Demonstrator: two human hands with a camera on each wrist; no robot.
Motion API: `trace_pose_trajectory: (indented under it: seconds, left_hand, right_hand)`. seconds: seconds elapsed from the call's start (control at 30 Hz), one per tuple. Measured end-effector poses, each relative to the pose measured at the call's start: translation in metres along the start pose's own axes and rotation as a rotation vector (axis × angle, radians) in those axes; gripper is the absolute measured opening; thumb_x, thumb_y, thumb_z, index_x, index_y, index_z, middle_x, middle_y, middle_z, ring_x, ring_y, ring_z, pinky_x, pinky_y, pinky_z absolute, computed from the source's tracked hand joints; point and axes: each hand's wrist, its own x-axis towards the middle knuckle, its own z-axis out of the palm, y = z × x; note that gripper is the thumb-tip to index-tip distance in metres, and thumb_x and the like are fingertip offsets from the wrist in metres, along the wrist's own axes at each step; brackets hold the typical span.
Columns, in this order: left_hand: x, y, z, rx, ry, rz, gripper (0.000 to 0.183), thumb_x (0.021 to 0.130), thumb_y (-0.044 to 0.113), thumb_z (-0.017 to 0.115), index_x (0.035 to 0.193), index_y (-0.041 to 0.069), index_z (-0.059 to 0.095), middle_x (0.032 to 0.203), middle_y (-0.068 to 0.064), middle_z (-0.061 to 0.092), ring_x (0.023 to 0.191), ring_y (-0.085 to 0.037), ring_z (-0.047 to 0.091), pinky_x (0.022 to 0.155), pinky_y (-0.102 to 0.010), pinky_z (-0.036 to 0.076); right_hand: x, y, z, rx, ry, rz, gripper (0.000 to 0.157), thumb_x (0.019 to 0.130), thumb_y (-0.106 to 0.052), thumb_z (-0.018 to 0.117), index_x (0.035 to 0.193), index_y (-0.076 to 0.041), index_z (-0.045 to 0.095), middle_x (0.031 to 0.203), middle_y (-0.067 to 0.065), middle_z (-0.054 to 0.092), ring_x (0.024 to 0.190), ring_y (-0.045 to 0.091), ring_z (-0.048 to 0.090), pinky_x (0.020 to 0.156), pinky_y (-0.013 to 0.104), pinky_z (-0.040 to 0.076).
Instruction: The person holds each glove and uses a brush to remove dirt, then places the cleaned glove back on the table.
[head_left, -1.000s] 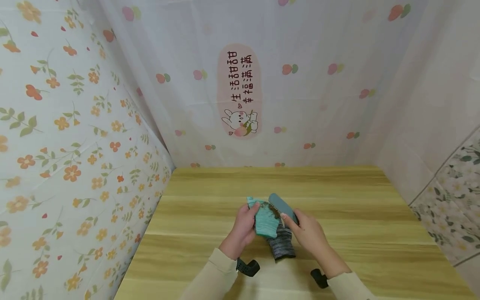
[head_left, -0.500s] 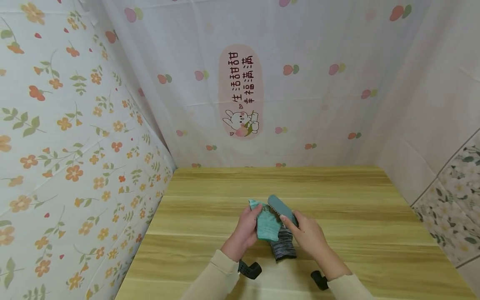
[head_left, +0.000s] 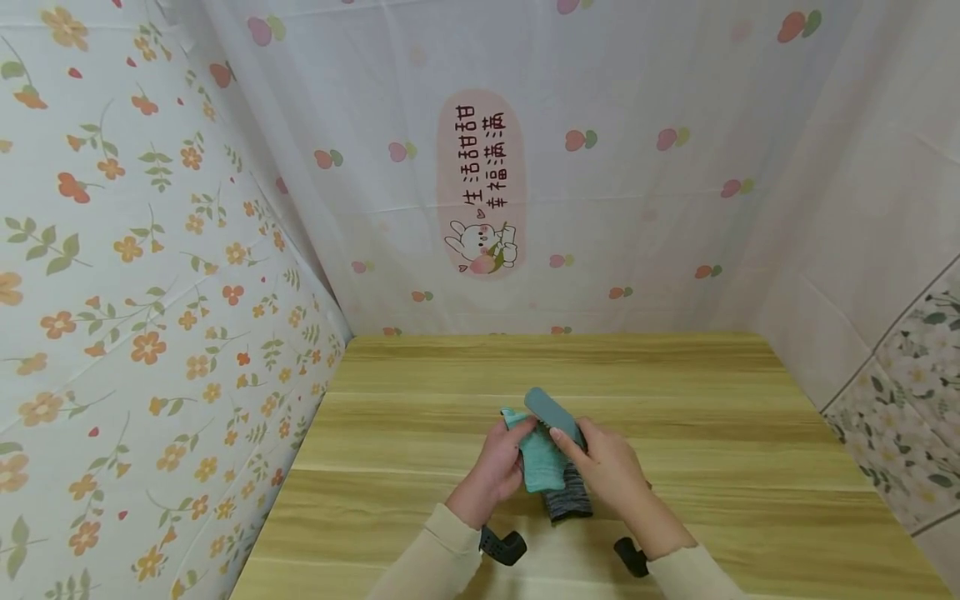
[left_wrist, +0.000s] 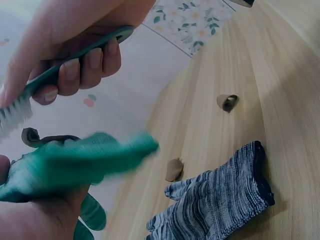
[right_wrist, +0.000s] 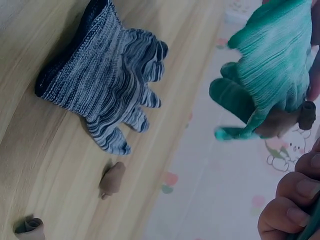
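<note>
In the head view my left hand (head_left: 495, 471) grips a green knitted glove (head_left: 542, 468), thumb on top. My right hand (head_left: 613, 471) holds a blue-green brush (head_left: 553, 414) over that glove. White bristles (left_wrist: 15, 116) show in the left wrist view, slightly above the glove, with the fingers curled round the handle. A brown curled smear (right_wrist: 281, 122) clings to the green glove in the right wrist view. Below lies a grey-black striped glove (right_wrist: 117, 75) on the table, partly hidden by the green one in the head view.
Two brown curled lumps (left_wrist: 174, 170) lie on the wooden table (head_left: 420, 375) near the striped glove. Black devices (head_left: 504, 546) sit at both wrists. A flowered cloth (head_left: 157, 333) hangs at left, and a pale printed curtain (head_left: 637, 208) stands behind the table.
My left hand and the green glove have shifted a little right and towards me. The brush has moved slightly left, across the glove's far part. The striped glove lies still.
</note>
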Motion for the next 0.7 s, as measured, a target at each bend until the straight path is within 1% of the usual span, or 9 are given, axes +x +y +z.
trace_pose_trajectory:
  seconds: [0.1,0.17,0.27,0.3,0.37,0.5,0.7]
  left_hand:
    - [-0.0008,-0.0011,0.0012,-0.021,0.003,-0.011,0.035,0.106,0.025,0.052,0.134,0.005,0.044,0.128,-0.007,0.062,0.117,-0.018,0.064,0.103,-0.04,0.052]
    - [-0.0021,-0.0013,0.0017,-0.023,0.0,-0.016,0.037,0.107,0.024,0.05,0.138,0.005,0.041,0.137,-0.011,0.058,0.126,-0.023,0.06,0.108,-0.043,0.048]
    - [-0.0044,-0.0014,0.002,-0.009,0.001,-0.025,0.042,0.108,0.025,0.048,0.143,0.004,0.037,0.145,-0.016,0.053,0.133,-0.028,0.055,0.111,-0.046,0.045]
    - [-0.0048,-0.0013,0.0021,-0.001,0.003,-0.027,0.042,0.108,0.025,0.048,0.143,0.004,0.038,0.144,-0.017,0.054,0.133,-0.029,0.056,0.11,-0.046,0.046]
    - [-0.0045,-0.0014,0.002,0.01,0.008,-0.028,0.041,0.108,0.026,0.048,0.142,0.004,0.04,0.141,-0.017,0.057,0.129,-0.028,0.059,0.108,-0.047,0.048]
    - [-0.0038,-0.0015,0.0015,0.028,0.027,-0.019,0.038,0.109,0.025,0.047,0.14,0.003,0.043,0.134,-0.015,0.06,0.122,-0.025,0.062,0.104,-0.046,0.051]
    - [-0.0048,-0.0005,0.0007,0.026,0.05,-0.003,0.034,0.109,0.025,0.045,0.135,0.002,0.045,0.125,-0.011,0.062,0.113,-0.02,0.065,0.1,-0.042,0.053]
  right_hand:
    - [-0.0005,-0.0023,0.0024,-0.022,0.0,-0.011,0.05,0.102,-0.053,0.053,0.114,-0.006,0.066,0.095,0.008,0.069,0.08,0.017,0.063,0.067,0.036,0.051]
    - [-0.0011,-0.003,0.0038,-0.039,-0.011,-0.011,0.05,0.102,-0.055,0.051,0.108,-0.008,0.065,0.093,0.007,0.068,0.079,0.017,0.062,0.065,0.036,0.05]
    - [-0.0013,-0.0025,0.0053,-0.064,-0.03,-0.008,0.046,0.102,-0.057,0.049,0.096,-0.012,0.06,0.081,0.002,0.059,0.069,0.014,0.052,0.06,0.031,0.042]
    - [-0.0014,-0.0023,0.0054,-0.069,-0.036,-0.008,0.045,0.102,-0.057,0.05,0.092,-0.013,0.057,0.077,0.001,0.055,0.066,0.014,0.048,0.059,0.03,0.038]
    - [-0.0018,-0.0017,0.0056,-0.078,-0.039,-0.011,0.044,0.102,-0.056,0.05,0.09,-0.014,0.055,0.074,0.0,0.051,0.064,0.014,0.045,0.057,0.029,0.036]
    - [-0.0025,-0.0001,0.006,-0.081,-0.031,-0.02,0.042,0.102,-0.055,0.052,0.095,-0.013,0.059,0.076,-0.001,0.053,0.065,0.013,0.047,0.058,0.03,0.038]
    - [-0.0037,0.0051,0.007,-0.071,-0.023,-0.011,0.044,0.101,-0.054,0.053,0.108,-0.012,0.065,0.082,-0.002,0.061,0.069,0.012,0.051,0.061,0.031,0.041]
